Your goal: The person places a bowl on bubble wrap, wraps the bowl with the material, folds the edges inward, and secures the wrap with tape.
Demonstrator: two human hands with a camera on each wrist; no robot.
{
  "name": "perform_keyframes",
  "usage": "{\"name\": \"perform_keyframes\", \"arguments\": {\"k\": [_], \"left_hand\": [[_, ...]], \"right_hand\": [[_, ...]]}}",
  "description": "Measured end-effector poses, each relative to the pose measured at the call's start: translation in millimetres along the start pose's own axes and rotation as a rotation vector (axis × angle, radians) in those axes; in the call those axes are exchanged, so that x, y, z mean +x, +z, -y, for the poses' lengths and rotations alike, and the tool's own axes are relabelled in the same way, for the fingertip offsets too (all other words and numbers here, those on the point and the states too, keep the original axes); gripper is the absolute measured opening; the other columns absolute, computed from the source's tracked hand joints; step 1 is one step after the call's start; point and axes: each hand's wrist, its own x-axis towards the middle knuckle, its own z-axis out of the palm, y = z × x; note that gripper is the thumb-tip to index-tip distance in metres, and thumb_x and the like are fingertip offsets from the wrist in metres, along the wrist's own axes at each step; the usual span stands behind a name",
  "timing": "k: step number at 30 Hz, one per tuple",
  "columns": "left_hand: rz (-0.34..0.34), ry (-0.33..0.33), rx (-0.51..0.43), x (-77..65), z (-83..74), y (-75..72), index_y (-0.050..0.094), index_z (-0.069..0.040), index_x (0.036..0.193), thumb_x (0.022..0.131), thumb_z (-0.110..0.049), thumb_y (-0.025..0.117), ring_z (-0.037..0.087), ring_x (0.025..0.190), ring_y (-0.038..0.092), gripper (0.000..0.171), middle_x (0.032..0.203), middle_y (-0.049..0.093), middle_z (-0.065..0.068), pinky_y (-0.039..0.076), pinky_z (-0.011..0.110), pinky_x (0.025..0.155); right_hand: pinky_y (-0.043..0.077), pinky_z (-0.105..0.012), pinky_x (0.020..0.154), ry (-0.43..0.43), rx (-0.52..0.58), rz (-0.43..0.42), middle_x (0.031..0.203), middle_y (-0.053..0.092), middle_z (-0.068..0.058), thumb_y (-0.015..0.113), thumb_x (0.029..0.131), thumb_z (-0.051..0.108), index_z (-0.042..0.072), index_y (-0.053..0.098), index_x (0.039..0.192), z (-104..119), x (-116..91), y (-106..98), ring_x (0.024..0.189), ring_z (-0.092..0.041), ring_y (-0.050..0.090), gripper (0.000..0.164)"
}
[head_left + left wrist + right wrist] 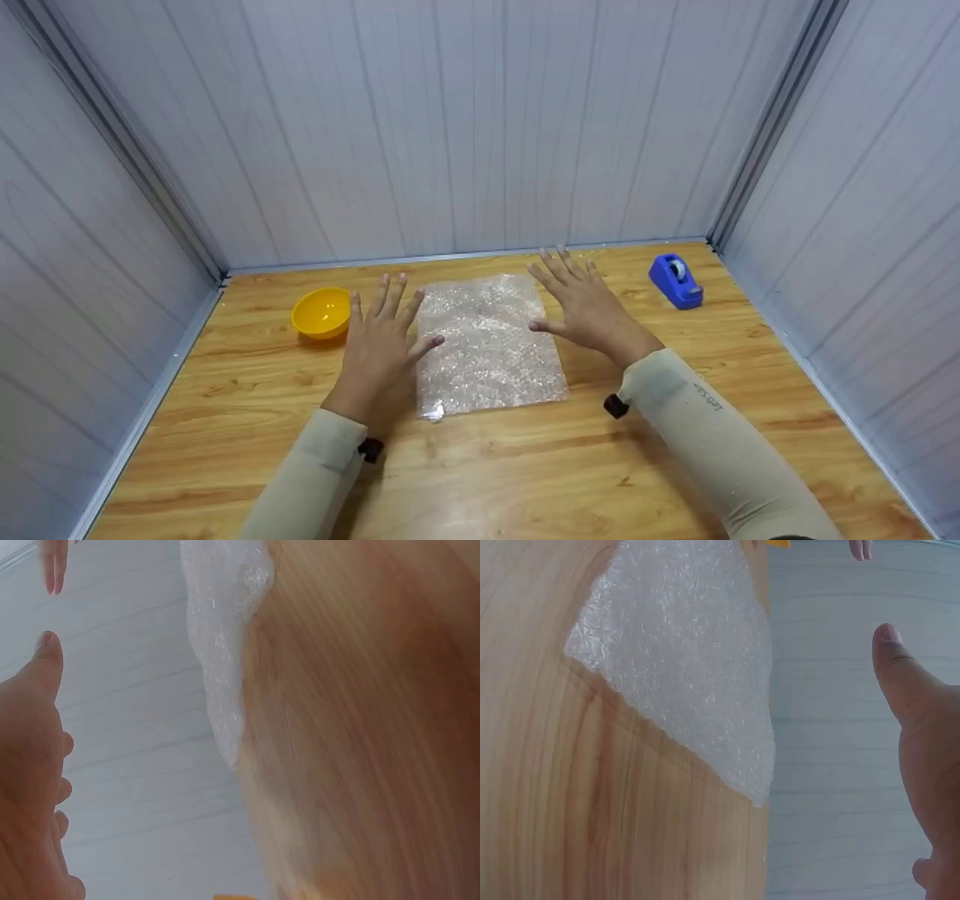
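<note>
A sheet of bubble wrap (484, 352) lies flat on the wooden table, between my two hands in the head view. My left hand (379, 349), fingers spread and straight, hovers by the sheet's left edge and holds nothing. On the other side, my right hand (589, 307) is held above the table near the sheet's upper right edge, its fingers also spread and its grasp bare. Both wrist views show the bubble wrap (221, 637) (682, 652) apart from the hands. A yellow bowl (321, 313) sits just left of my left hand's fingers.
A blue tape dispenser (675, 281) stands at the back right of the table (495, 472). Pale panel walls (480, 127) enclose the table at the back and on both sides.
</note>
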Motion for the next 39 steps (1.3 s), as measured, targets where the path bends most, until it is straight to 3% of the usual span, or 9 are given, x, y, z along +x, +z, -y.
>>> {"name": "perform_keyframes", "arguments": {"k": [6, 14, 22, 27, 33, 39], "left_hand": [[0.013, -0.036, -0.012, 2.6, 15.4, 2.0, 0.037, -0.02, 0.179, 0.109, -0.078, 0.05, 0.039, 0.179, 0.013, 0.092, 0.191, 0.018, 0.013, 0.009, 0.078, 0.139], [0.041, -0.153, -0.077, 5.8, 56.7, -2.6, 0.035, -0.016, 0.179, 0.11, -0.076, 0.05, 0.043, 0.179, 0.007, 0.093, 0.192, 0.014, 0.017, 0.008, 0.078, 0.139], [0.015, -0.31, -0.256, 8.5, 102.2, -3.2, 0.034, -0.013, 0.179, 0.11, -0.077, 0.051, 0.049, 0.178, 0.004, 0.095, 0.189, 0.015, 0.023, 0.004, 0.083, 0.136], [0.031, -0.367, -0.302, 7.3, 122.1, -3.7, 0.033, -0.011, 0.179, 0.11, -0.077, 0.054, 0.053, 0.176, 0.006, 0.098, 0.188, 0.016, 0.026, 0.008, 0.082, 0.136], [0.054, -0.429, -0.355, 3.7, 141.8, -4.6, 0.019, -0.006, 0.181, 0.103, -0.078, 0.066, 0.057, 0.172, 0.011, 0.116, 0.185, 0.017, 0.033, 0.019, 0.082, 0.134], [0.119, -0.509, -0.449, -1.3, 152.9, -2.7, 0.003, -0.005, 0.182, 0.094, -0.081, 0.076, 0.06, 0.168, 0.019, 0.137, 0.184, 0.014, 0.037, 0.028, 0.082, 0.131]], "right_hand": [[0.008, -0.076, 0.14, -0.006, 0.011, 0.047, 0.194, 0.002, -0.006, 0.061, 0.108, 0.073, 0.028, 0.013, 0.184, -0.7, 0.5, 8.4, 0.18, -0.04, 0.002, 0.1], [0.013, -0.079, 0.138, -0.021, -0.026, 0.133, 0.193, 0.003, -0.003, 0.067, 0.108, 0.067, 0.024, 0.022, 0.183, -1.8, 6.3, 25.2, 0.18, -0.038, 0.003, 0.098], [0.016, -0.076, 0.139, -0.022, 0.002, 0.196, 0.193, 0.01, -0.005, 0.07, 0.107, 0.065, 0.023, 0.031, 0.181, -4.2, 7.3, 39.4, 0.179, -0.038, 0.011, 0.094], [0.018, -0.077, 0.138, -0.027, 0.013, 0.246, 0.193, 0.013, -0.01, 0.066, 0.109, 0.065, 0.023, 0.03, 0.181, -4.2, 3.0, 45.5, 0.179, -0.039, 0.011, 0.091], [0.021, -0.08, 0.136, -0.095, -0.057, 0.297, 0.192, 0.013, -0.013, 0.057, 0.112, 0.068, 0.021, 0.028, 0.182, -2.4, 1.7, 45.8, 0.179, -0.041, 0.013, 0.09], [0.019, -0.08, 0.136, -0.095, -0.041, 0.337, 0.192, 0.013, -0.01, 0.061, 0.109, 0.07, 0.024, 0.028, 0.182, 2.1, -1.2, 45.5, 0.179, -0.04, 0.011, 0.093]]}}
